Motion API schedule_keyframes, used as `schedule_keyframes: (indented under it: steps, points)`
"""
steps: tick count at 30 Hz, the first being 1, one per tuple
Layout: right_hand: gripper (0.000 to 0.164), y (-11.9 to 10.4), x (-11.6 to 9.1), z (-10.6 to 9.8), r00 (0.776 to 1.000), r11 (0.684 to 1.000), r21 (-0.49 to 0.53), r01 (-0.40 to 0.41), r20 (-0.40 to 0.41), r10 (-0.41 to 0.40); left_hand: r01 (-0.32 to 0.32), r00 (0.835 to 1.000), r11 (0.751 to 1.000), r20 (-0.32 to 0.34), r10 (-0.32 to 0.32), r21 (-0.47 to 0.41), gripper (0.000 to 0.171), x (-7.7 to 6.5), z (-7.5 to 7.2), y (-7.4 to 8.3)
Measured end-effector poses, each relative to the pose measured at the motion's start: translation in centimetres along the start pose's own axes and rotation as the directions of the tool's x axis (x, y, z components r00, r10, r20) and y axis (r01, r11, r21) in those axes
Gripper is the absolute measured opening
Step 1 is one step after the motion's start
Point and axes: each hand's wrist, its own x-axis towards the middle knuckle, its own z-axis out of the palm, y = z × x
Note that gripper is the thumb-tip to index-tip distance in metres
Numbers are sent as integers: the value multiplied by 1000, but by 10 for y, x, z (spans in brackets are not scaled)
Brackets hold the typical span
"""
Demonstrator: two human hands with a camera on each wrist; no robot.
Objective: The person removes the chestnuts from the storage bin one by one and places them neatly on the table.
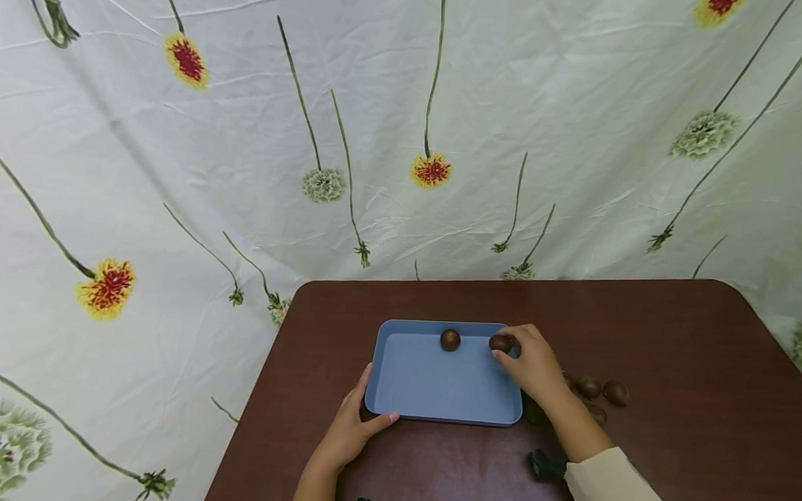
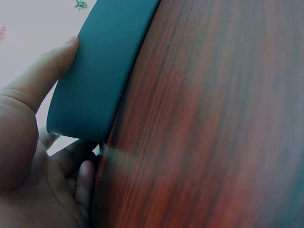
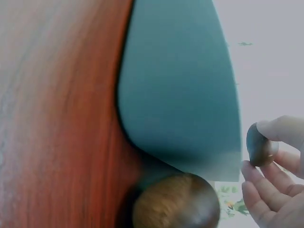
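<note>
A shallow blue tray [image 1: 436, 377] lies on the brown table. My left hand [image 1: 350, 431] holds its front left corner, with the thumb at the front edge and the other fingers along the left side. Over the tray's back right corner, my right hand [image 1: 533, 362] pinches a brown chestnut [image 3: 259, 145] between thumb and fingertips. Another chestnut [image 1: 449, 340] sits inside the tray near its back edge. In the left wrist view the thumb [image 2: 61, 59] presses against the tray's outer wall [image 2: 99, 71].
Several loose chestnuts [image 1: 616, 393] lie on the table just right of the tray, partly hidden by the right forearm. One chestnut [image 3: 175, 202] appears large beside the tray's wall in the right wrist view. A white cloth [image 1: 381, 73] with printed flowers hangs behind the table [image 1: 689, 342].
</note>
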Motion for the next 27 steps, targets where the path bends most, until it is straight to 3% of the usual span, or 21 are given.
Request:
schedule_keyframes:
  steps: [9,20,27]
  points:
    - [43,5,-16,-21,997,994,106,2,-79,6,-6,1000,1000,-1,6,12,108,1,0,-1]
    - [41,24,-47,-50,968,994,109,16,-249,12,-9,1000,1000,-1,9,11,108,1,0,-1]
    - [44,44,-74,-70,967,991,103,-81,-231,103,-5,1000,1000,4,5,-3,107,0,-1,-1]
